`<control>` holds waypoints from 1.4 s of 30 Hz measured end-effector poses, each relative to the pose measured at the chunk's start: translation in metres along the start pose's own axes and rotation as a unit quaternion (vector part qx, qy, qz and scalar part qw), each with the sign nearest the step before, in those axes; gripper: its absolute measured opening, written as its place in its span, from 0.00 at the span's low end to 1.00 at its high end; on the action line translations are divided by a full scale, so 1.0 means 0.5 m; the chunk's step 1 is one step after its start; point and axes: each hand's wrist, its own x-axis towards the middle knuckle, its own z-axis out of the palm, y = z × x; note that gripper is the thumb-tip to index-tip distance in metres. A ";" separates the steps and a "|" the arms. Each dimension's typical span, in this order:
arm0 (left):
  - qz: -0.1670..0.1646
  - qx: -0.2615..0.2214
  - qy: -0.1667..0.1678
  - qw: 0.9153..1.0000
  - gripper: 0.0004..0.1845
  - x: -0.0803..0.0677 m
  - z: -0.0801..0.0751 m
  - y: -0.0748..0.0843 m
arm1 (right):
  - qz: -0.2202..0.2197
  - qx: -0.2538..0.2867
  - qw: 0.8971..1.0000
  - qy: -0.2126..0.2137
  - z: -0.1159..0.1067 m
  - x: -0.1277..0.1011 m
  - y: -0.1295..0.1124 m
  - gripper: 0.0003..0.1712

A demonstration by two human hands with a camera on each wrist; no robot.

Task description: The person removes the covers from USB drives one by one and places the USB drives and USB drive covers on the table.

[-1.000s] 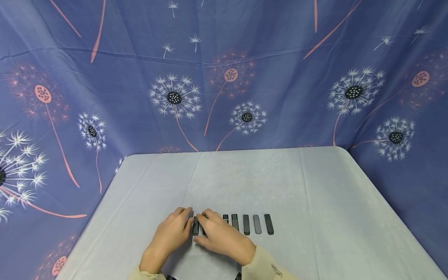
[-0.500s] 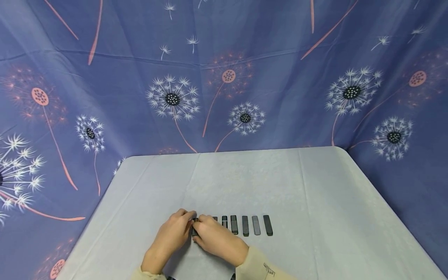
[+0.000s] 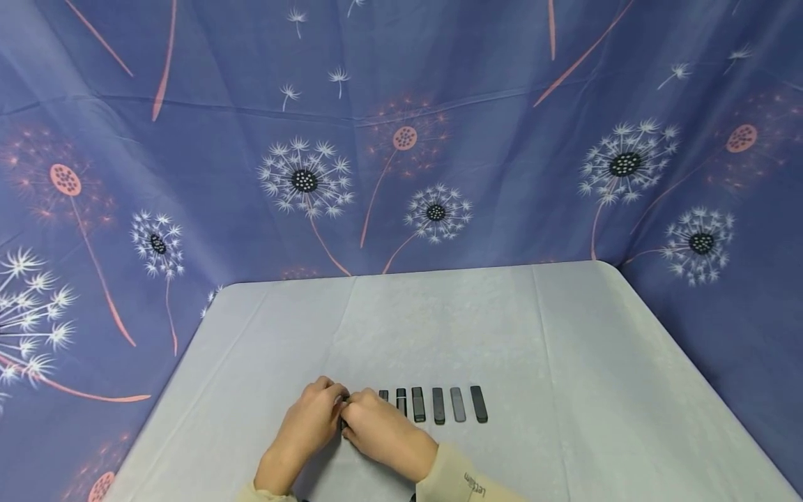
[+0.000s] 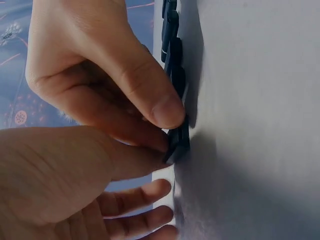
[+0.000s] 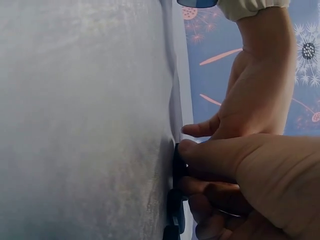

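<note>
Several dark flat bars [image 3: 438,406] lie side by side in a row on the pale table [image 3: 564,362]. At the row's left end my two hands meet over one dark bar [image 3: 342,421]. My left hand [image 3: 332,406] touches it from the left, thumb against its end [image 4: 179,142]. My right hand [image 3: 355,411] holds it from the right, thumb on top [image 5: 197,149] and fingers curled beside it. In the left wrist view the rest of the row [image 4: 170,30] runs away behind the right thumb. Most of the held bar is hidden by my fingers.
A blue cloth with dandelion prints [image 3: 401,139] hangs behind and around the table. The table's far edge [image 3: 414,270] and rounded right corner [image 3: 611,268] show. Cream sleeve cuffs [image 3: 461,481] sit at the bottom of the head view.
My right hand has slid left off the row, uncovering another bar. Both hands have closed in together on the leftmost bar.
</note>
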 end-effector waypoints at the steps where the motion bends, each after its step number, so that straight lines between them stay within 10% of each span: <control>1: -0.003 -0.003 0.002 1.000 0.03 -0.002 0.000 0.000 | -0.002 -0.003 1.000 0.003 0.002 0.000 -0.001 0.07; 17: 0.002 -0.126 -0.024 0.992 0.08 -0.007 -0.009 -0.022 | 0.029 0.031 0.999 -0.024 -0.002 -0.009 -0.009 0.11; 30: 0.015 -0.132 -0.022 0.991 0.07 0.001 -0.002 -0.021 | 0.044 0.046 0.998 -0.001 0.001 -0.004 -0.007 0.07; 42: -0.023 -0.229 -0.081 0.970 0.02 0.002 -0.023 -0.022 | 0.159 0.205 0.965 0.037 -0.022 -0.005 0.000 0.05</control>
